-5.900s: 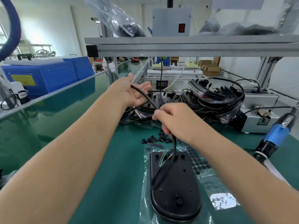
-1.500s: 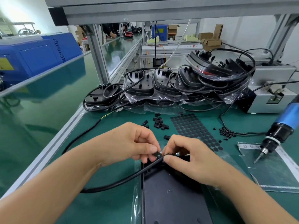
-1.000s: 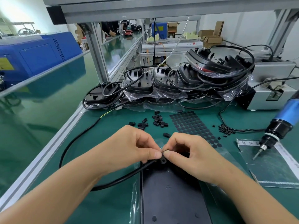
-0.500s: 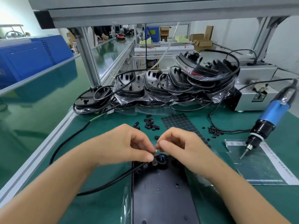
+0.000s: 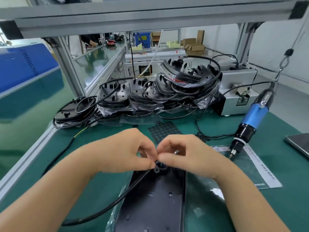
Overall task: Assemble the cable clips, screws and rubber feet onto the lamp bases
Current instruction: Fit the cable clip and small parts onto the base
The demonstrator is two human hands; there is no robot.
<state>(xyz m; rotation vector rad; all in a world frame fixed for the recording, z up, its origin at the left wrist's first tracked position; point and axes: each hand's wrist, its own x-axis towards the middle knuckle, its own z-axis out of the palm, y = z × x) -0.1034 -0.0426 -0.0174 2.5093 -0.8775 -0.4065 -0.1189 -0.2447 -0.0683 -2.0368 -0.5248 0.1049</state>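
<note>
A black lamp base [image 5: 153, 201] lies bottom-up on a clear plastic bag on the green mat, right in front of me. Its black cable [image 5: 107, 210] leaves the far end of the base and loops off to the left. My left hand [image 5: 123, 151] and my right hand [image 5: 189, 154] meet fingertip to fingertip over that far end, both pinching the cable where it enters the base. A small black clip part [image 5: 158, 169] sits just below the fingertips. A sheet of black rubber feet [image 5: 164, 129] lies behind my hands.
A pile of bagged lamp bases [image 5: 150, 96] with coiled cables fills the back of the bench. A blue electric screwdriver [image 5: 250, 121] hangs at the right over a plastic sheet. A grey box [image 5: 237, 92] stands behind it. A dark flat device [image 5: 299, 143] lies at the far right.
Earlier I held the cable up in the air; it now lies at the base's far end. Over the last second my hands stay pinched together there, while the view shifts slightly left.
</note>
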